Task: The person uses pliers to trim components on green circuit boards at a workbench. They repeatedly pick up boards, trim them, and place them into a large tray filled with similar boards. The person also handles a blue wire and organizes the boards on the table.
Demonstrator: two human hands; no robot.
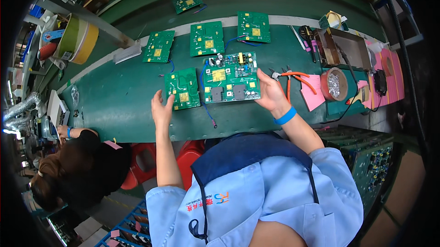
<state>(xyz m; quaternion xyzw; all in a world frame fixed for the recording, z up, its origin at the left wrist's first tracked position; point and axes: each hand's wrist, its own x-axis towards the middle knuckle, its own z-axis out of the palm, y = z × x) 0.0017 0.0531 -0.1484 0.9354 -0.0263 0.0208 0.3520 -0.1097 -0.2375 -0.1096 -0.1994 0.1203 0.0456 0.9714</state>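
My right hand [275, 95] grips the right edge of a green circuit board [236, 74] fitted with black, white and yellow parts, a blue wire at its left side. My left hand [161, 108] is open, its fingers apart, at the lower left edge of another green circuit board [181, 84] with a yellow square. I cannot tell whether it touches that board. Behind them lie three similar boards, a left one [158, 47], a middle one [206, 39] and a right one [253, 27], some with blue wires. Orange-handled pliers [293, 74] lie just right of my right hand.
On the green bench [123, 105], a round tub of small metal pieces [336, 84], a pink pad [312, 95] and a brown metal box [350, 50] stand at the right. One more board [187, 2] lies far back. A co-worker [87, 164] is at the left.
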